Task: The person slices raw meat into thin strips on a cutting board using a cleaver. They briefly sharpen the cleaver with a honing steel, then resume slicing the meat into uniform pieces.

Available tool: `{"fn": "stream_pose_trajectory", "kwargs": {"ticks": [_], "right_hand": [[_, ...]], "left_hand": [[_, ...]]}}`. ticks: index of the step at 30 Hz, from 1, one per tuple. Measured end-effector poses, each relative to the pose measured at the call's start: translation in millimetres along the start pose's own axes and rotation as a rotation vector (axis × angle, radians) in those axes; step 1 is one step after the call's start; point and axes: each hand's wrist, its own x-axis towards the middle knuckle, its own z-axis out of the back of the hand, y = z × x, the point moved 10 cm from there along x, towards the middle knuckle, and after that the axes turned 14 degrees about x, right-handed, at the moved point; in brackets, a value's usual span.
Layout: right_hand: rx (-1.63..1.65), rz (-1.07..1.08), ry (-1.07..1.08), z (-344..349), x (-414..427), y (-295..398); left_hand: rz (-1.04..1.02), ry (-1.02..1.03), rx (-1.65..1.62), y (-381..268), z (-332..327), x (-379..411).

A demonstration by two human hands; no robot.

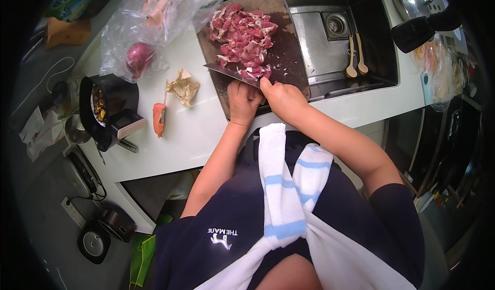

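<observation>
A wooden cutting board (290, 54) lies on the counter and reaches over the left part of the sink. Sliced raw meat (245, 34) is heaped on its far half, with a few pieces just beyond the blade. My right hand (284, 96) grips the handle of a broad kitchen knife (232, 74), whose blade points left across the board. Close behind the blade, my left hand (243, 100) rests low on the board with its fingers bent. The blade and the right hand partly hide what lies under the left fingers.
Left of the board are crumpled brown paper (183, 88), a piece of carrot (158, 119), a red onion (139, 59) and a clear plastic bag (178, 30) with raw meat. A black air-fryer basket (125, 92) holds food. Two wooden-handled brushes (351, 59) lie in the sink (309, 50).
</observation>
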Motion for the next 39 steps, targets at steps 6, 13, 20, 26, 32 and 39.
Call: {"fn": "stream_pose_trajectory", "kwargs": {"ticks": [6, 13, 20, 26, 32, 39], "right_hand": [[0.045, -0.176, 0.161, 10, -50, -32], [0.023, -0.069, 0.146, 5, -20, -22], [0.094, -0.020, 0.131, -14, 27, -2], [0.058, -0.083, 0.121, 2, -22, -25], [0.029, -0.047, 0.085, 3, -31, -27], [0.067, -0.018, 0.058, -15, 25, -5]], "left_hand": [[-0.018, -0.047, 0.045, -5, 1, 1], [-0.009, 0.001, 0.021, 1, 0, 1], [0.033, 0.000, -0.002, 10, 1, 5], [0.003, -0.069, 0.051, 5, 3, 1], [-0.019, -0.024, 0.028, 1, 1, 3], [0.007, 0.003, 0.037, 10, 1, 10]]}}
